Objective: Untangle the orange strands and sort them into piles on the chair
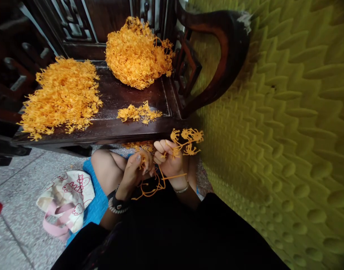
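Observation:
My right hand (169, 160) is closed on a branched orange plastic sprig (187, 140) whose small frilly pieces stick up and to the right. My left hand (137, 169), wearing a dark wrist strap, pinches small orange pieces right beside it. Thin orange stems (153, 187) dangle below both hands over my dark lap. Both hands sit just below the front edge of a dark wooden bench (110, 129).
On the bench lie a big orange pile (61, 95) at left, a second heap (136, 52) at the back, and a small cluster (139, 112) near the front. A yellow-green bumpy wall (287, 131) fills the right. A white-and-pink bag (66, 202) lies on the tiled floor.

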`<control>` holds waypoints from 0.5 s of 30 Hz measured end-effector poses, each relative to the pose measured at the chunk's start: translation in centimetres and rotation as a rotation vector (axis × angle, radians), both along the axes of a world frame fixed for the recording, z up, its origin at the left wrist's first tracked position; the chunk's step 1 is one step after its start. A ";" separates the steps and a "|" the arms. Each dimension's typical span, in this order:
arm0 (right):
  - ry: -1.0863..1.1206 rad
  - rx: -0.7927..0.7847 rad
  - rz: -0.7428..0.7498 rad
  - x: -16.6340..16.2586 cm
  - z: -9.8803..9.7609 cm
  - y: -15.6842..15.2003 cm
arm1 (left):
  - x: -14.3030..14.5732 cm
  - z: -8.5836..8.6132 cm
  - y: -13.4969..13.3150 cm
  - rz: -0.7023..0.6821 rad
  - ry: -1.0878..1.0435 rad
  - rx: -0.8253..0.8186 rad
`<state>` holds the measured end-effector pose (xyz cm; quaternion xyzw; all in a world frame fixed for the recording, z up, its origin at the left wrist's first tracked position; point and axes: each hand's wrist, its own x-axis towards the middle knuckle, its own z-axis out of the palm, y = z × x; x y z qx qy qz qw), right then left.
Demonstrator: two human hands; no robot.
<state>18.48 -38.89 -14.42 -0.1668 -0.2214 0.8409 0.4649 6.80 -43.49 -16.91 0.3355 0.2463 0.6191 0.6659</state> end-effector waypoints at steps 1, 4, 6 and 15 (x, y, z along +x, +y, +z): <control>0.003 0.012 0.002 0.1 0.1 -0.1 | -0.1 0.0 0.0 0.013 0.018 0.002; -0.031 0.059 -0.016 0.1 0.0 -0.1 | -0.5 0.3 0.0 0.047 0.073 -0.047; -0.127 0.099 -0.059 0.1 -0.5 -0.1 | -0.8 0.6 0.1 0.065 0.090 -0.096; -0.854 0.384 -0.496 0.2 -2.2 -0.3 | -1.7 -1.5 0.0 0.368 0.504 0.009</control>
